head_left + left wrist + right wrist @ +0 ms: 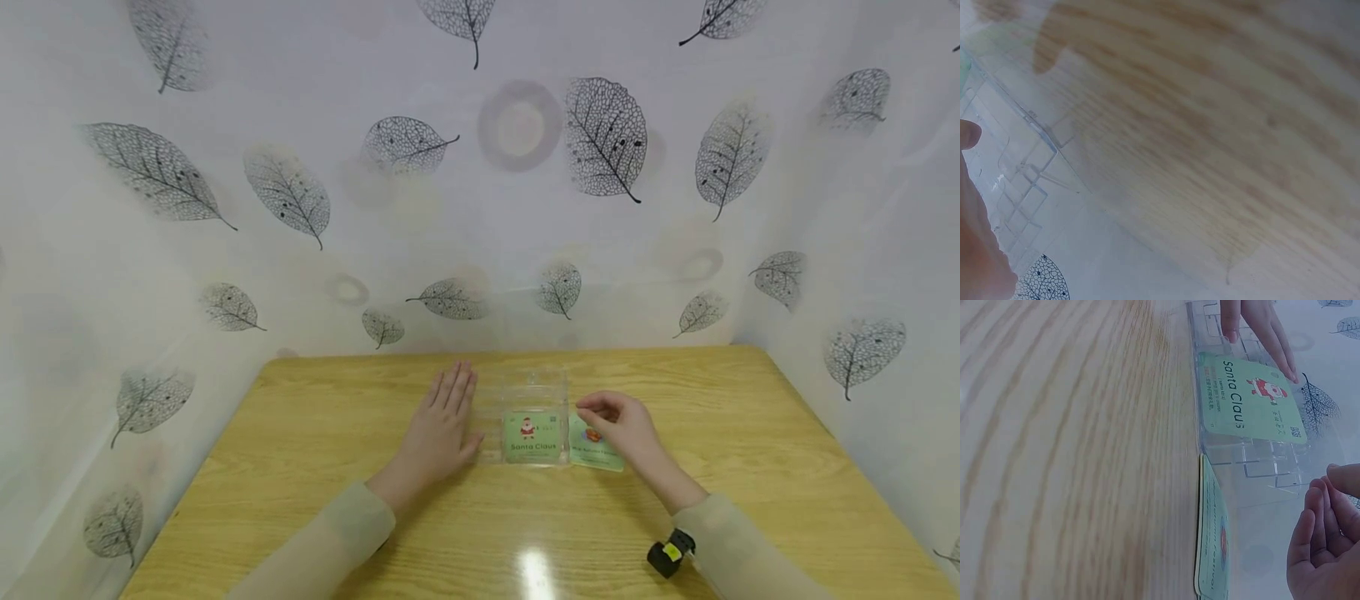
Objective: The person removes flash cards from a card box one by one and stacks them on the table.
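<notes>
My left hand (442, 425) lies with straight fingers along the left side of a clear plastic box (534, 395), its thumb over the near part. Inside the box's right part rests a green Santa Claus card (531, 450), printed side up. Just right of the box is a small stack of green cards (1213, 534), the top one marked Mid-Autumn Festival. Above that stack hovers my right hand (618, 425), its fingers loosely bent and thumb near the fingertips. Nothing shows between them in the right wrist view. The left wrist view shows only part of the left hand (982, 237) beside the box.
A wooden table (300, 467) carries the box and cards. White cloth (510, 208) with a leaf print stands around its back and sides. A black strap device (670, 552) sits at the right wrist.
</notes>
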The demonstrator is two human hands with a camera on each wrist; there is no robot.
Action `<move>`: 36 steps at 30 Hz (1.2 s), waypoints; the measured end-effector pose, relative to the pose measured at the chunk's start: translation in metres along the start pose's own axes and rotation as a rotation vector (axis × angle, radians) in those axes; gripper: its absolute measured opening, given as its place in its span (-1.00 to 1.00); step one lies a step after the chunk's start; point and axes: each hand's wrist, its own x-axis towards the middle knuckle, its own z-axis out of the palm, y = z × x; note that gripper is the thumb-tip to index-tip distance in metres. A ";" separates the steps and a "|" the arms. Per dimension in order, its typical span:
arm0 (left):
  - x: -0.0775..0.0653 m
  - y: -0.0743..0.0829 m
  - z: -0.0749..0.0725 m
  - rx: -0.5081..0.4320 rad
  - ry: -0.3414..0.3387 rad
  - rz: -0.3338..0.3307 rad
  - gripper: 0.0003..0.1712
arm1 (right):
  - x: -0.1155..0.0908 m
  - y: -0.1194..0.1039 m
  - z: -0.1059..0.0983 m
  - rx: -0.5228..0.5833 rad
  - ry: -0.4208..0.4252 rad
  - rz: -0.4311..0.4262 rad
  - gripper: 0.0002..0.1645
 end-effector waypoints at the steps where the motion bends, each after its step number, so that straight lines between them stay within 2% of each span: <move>1: 0.000 0.000 0.000 -0.005 0.002 -0.001 0.08 | 0.000 0.000 0.001 0.007 -0.002 -0.004 -0.82; 8: 0.001 -0.001 -0.001 -0.062 -0.010 -0.009 0.12 | 0.001 -0.003 0.003 0.072 -0.034 0.009 -0.79; 17: 0.001 0.000 0.001 -0.060 -0.004 -0.011 0.12 | 0.002 -0.002 0.009 0.087 -0.045 0.021 -0.81; 24: 0.001 0.000 0.001 -0.057 -0.004 -0.014 0.12 | 0.003 -0.002 0.013 0.041 -0.033 -0.021 -0.83; 36: 0.000 0.001 0.000 -0.048 -0.004 -0.015 0.12 | 0.001 -0.004 0.016 0.018 -0.032 0.000 -0.84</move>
